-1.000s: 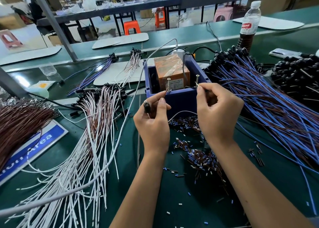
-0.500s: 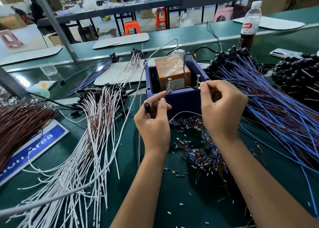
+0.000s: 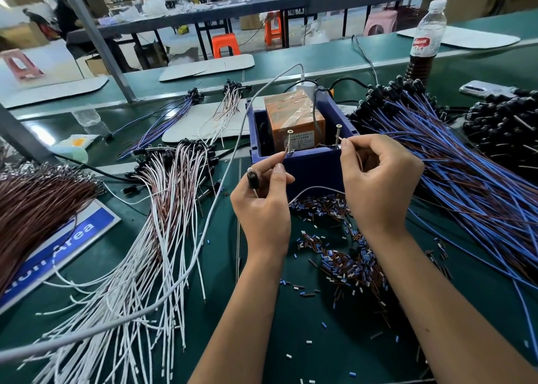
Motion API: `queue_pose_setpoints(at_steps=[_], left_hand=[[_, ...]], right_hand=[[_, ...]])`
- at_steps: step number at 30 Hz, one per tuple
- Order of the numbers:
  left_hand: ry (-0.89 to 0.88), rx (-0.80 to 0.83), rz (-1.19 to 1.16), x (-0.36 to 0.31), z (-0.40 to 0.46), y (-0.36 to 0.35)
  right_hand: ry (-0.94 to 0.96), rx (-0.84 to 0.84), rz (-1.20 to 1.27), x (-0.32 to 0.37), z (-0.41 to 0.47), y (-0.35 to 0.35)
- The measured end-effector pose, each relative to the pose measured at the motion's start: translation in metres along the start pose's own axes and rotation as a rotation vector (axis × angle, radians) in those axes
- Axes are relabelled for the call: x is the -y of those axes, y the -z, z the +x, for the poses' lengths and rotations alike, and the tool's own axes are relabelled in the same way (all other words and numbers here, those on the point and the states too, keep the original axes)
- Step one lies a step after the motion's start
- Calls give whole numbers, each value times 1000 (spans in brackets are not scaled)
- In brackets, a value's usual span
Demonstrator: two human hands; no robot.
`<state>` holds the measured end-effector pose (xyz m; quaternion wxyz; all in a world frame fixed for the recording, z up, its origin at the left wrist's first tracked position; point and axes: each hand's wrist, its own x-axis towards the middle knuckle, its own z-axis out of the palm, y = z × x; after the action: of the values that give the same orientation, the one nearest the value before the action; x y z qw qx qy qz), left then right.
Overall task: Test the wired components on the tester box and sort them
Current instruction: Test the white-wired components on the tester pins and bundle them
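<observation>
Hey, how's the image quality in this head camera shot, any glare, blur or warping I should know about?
Head view: wide-angle warping bends the metal post and leans the water bottle; window glare shines off the green table at far left; both the left hand and right hand at the tester box are sharp; the background benches look softer.

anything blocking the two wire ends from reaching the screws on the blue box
Nothing visible does. The left hand holds one lead at the left screw, the right hand the other at the right screw on the tester box.
</observation>
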<state>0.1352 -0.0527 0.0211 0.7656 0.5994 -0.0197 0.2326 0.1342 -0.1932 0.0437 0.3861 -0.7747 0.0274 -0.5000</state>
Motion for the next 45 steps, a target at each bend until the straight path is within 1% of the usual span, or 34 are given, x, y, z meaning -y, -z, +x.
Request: queue_pose_setpoints(at_steps=[6, 10, 12, 15, 18, 20, 24, 27, 32, 45], left_hand=[[27, -1, -39, 1, -1, 3], [37, 52, -230, -2, -2, 6], [21, 94, -272, -4, -4, 8], [-26, 117, -189, -5, -7, 8], [-91, 47, 6, -3, -7, 7], [-123, -12, 66, -1, -7, 7], [-139, -44, 90, -2, -8, 6], [-168, -20, 147, 0, -8, 5], [-196, 13, 179, 4, -8, 5], [-215, 51, 157, 8, -6, 5]], right_hand=[[-10, -32, -3, -4, -6, 3], [-23, -83, 13, -5, -8, 3], [-14, -98, 9, -5, -10, 2], [13, -117, -35, -6, -13, 0], [5, -138, -33, -9, -14, 0], [10, -132, -6, -10, -15, 1], [17, -117, 11, -10, -18, -1], [18, -118, 19, -8, -18, -2], [20, -90, 28, -7, -17, -5], [46, -45, 29, -4, -18, -5]])
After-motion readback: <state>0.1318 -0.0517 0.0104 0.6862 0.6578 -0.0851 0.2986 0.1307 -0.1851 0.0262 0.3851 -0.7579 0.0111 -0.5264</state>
